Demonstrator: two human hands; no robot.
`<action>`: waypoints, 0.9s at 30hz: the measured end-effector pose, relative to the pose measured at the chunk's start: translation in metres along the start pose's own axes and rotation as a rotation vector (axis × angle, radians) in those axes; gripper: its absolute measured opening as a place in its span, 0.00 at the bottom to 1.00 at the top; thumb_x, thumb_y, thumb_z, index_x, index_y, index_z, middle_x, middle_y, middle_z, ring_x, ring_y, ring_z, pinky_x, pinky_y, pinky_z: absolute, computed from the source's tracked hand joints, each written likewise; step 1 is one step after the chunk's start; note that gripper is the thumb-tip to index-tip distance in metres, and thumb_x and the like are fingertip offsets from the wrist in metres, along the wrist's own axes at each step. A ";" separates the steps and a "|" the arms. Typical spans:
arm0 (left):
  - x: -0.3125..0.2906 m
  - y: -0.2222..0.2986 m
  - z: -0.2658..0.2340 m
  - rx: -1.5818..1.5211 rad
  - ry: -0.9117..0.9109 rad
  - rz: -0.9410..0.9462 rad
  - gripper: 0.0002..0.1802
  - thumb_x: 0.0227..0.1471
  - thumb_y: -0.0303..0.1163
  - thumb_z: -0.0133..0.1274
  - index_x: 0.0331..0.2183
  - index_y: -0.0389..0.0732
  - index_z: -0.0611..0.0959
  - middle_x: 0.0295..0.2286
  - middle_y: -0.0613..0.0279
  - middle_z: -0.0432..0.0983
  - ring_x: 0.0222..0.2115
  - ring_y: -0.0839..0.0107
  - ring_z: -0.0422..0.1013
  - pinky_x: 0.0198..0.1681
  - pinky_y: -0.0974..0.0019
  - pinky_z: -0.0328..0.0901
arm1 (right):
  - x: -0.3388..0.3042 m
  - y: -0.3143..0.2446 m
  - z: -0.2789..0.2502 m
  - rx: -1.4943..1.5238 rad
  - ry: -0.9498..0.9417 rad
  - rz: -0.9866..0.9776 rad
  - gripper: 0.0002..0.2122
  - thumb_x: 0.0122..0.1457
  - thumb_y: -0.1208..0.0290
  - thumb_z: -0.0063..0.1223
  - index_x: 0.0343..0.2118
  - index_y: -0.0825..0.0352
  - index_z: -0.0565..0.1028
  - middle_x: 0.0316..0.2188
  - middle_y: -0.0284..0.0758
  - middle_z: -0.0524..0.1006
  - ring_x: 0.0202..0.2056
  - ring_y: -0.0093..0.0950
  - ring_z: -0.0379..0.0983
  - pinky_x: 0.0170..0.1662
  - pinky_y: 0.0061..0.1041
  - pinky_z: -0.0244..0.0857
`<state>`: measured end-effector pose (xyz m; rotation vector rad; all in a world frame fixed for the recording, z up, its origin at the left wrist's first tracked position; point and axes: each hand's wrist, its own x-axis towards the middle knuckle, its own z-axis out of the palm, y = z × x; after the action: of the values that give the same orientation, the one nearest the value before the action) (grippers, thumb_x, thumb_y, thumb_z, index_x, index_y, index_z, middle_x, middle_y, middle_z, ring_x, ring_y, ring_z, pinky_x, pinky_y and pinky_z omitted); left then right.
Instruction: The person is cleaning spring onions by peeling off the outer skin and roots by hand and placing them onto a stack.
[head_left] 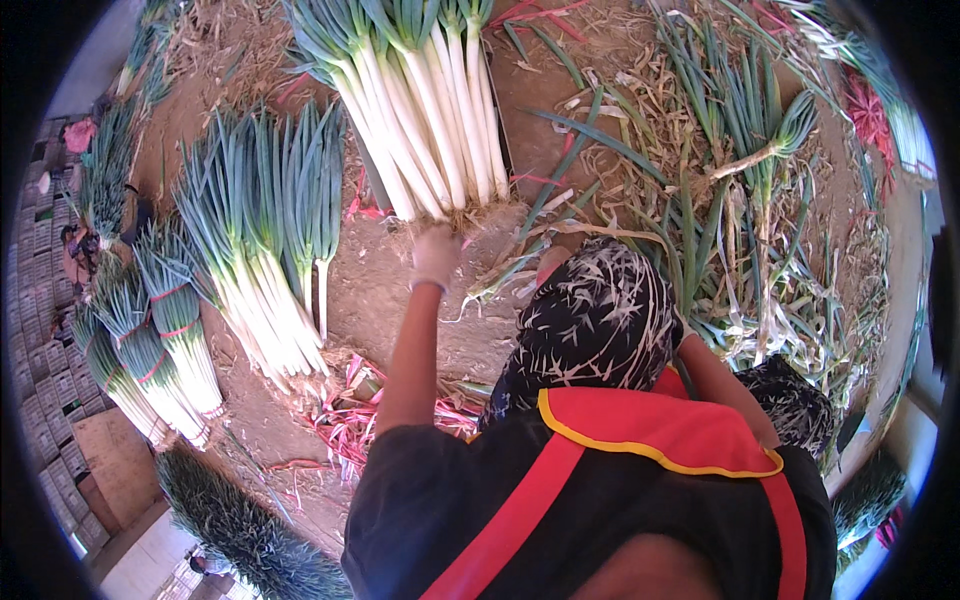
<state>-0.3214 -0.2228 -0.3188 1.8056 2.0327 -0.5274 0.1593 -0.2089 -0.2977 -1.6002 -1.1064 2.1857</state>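
Observation:
My left hand (437,257), in a pale glove, reaches forward to the root ends of a large pile of long green onions (415,130). Its fingers close around the root end of an onion at the pile's near edge, though the roots partly cover the fingertips. The pile has thick white stalks and green tops pointing away from me, and rests on a dark-edged board or tray (497,110). Only a sliver of my gloved right hand (683,328) shows beside my knee in dark patterned cloth (610,310); its fingers are hidden behind the knee.
Another heap of green onions (255,230) lies to the left. Beyond it stand several tied bundles (165,330). Pink and red ties (355,415) are scattered near my left arm. Peeled leaves and trimmings (740,260) cover the ground on the right. Dark green tops (245,520) fill the lower left.

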 end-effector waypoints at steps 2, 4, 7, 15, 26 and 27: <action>0.010 -0.007 0.003 -0.001 0.012 -0.030 0.15 0.53 0.47 0.50 0.34 0.49 0.85 0.36 0.55 0.79 0.37 0.57 0.75 0.45 0.59 0.70 | 0.015 0.021 -0.015 -0.093 0.014 -0.061 0.14 0.57 0.71 0.50 0.45 0.69 0.75 0.39 0.48 0.78 0.43 0.42 0.75 0.48 0.31 0.65; 0.001 0.006 -0.014 -0.413 0.153 -0.286 0.16 0.54 0.46 0.49 0.36 0.49 0.84 0.37 0.56 0.79 0.36 0.55 0.76 0.46 0.58 0.69 | 0.027 0.038 -0.026 -0.174 0.045 -0.113 0.15 0.56 0.71 0.51 0.45 0.69 0.74 0.39 0.49 0.78 0.43 0.44 0.75 0.48 0.33 0.65; -0.030 0.038 -0.040 -0.232 0.196 0.076 0.17 0.53 0.44 0.49 0.38 0.44 0.83 0.38 0.53 0.79 0.40 0.51 0.75 0.48 0.56 0.67 | 0.032 0.051 -0.036 -0.466 0.114 -0.173 0.17 0.54 0.69 0.52 0.46 0.70 0.74 0.39 0.51 0.77 0.43 0.47 0.73 0.48 0.38 0.66; 0.039 0.018 0.006 -0.197 0.391 0.515 0.20 0.55 0.42 0.50 0.45 0.41 0.80 0.48 0.48 0.73 0.45 0.47 0.71 0.53 0.55 0.62 | 0.014 -0.011 -0.028 -0.835 0.226 -0.272 0.17 0.54 0.59 0.51 0.39 0.67 0.76 0.35 0.49 0.77 0.42 0.47 0.73 0.46 0.41 0.66; -0.022 0.039 0.019 -0.148 -0.185 0.115 0.20 0.55 0.38 0.50 0.48 0.39 0.78 0.46 0.47 0.74 0.46 0.51 0.71 0.52 0.57 0.63 | 0.188 -0.043 -0.199 -0.622 0.747 -0.667 0.27 0.61 0.66 0.50 0.62 0.65 0.57 0.48 0.36 0.73 0.44 0.30 0.73 0.46 0.29 0.69; -0.020 0.036 0.021 -0.150 -0.205 0.098 0.20 0.55 0.38 0.50 0.48 0.39 0.78 0.46 0.47 0.74 0.46 0.52 0.71 0.52 0.58 0.63 | 0.191 -0.076 -0.199 -0.131 0.733 -0.423 0.28 0.61 0.65 0.50 0.63 0.65 0.57 0.51 0.36 0.71 0.46 0.29 0.72 0.47 0.28 0.68</action>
<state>-0.2832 -0.2466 -0.3279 1.6796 1.7882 -0.4958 0.2434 0.0409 -0.4103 -1.7832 -1.1982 1.1311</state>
